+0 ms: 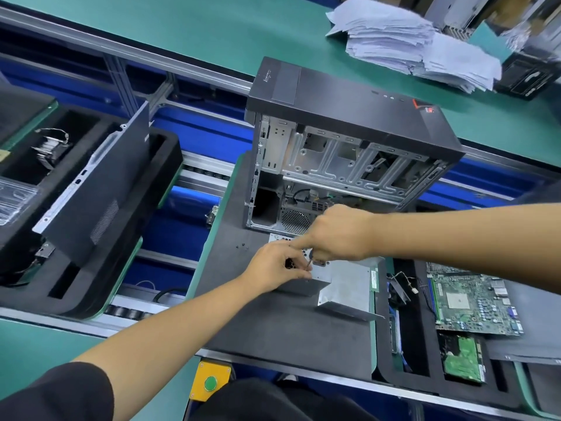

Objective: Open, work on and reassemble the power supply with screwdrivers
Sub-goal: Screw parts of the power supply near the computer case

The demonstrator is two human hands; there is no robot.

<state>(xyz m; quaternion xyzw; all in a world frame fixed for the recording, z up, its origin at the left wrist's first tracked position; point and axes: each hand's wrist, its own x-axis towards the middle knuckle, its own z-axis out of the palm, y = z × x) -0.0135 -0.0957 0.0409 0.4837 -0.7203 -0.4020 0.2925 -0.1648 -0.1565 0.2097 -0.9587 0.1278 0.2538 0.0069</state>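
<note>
Nearest to us, below our left forearm, a yellow box with a round green button sits on the edge of the green-topped bench. Our left hand reaches in from the lower left, its fingers curled onto the near corner of the grey sheet-metal power supply box, steadying it. Our right hand comes in from the right and lies just above the left one, clenched round a thin metal screwdriver with the index finger stretched out toward the left hand; the tip points down at the top of the box, between the two hands. Most of the handle is hidden in the fist.

The power supply rests on a dark grey foam pad, directly beneath both hands. Just left of the left hand, a few small black screws lie loose on the pad.

To the right of our right forearm, a green motherboard lies in a black foam tray, with a smaller green circuit board nearer to us in another pocket.

Beyond the hands stands an opened black and silver desktop computer case, its bare metal frame facing us. Far left of the hands, a black side panel leans in another black foam tray. Farthest off, past the right hand, stacks of white paper sheets lie on the bench.
</note>
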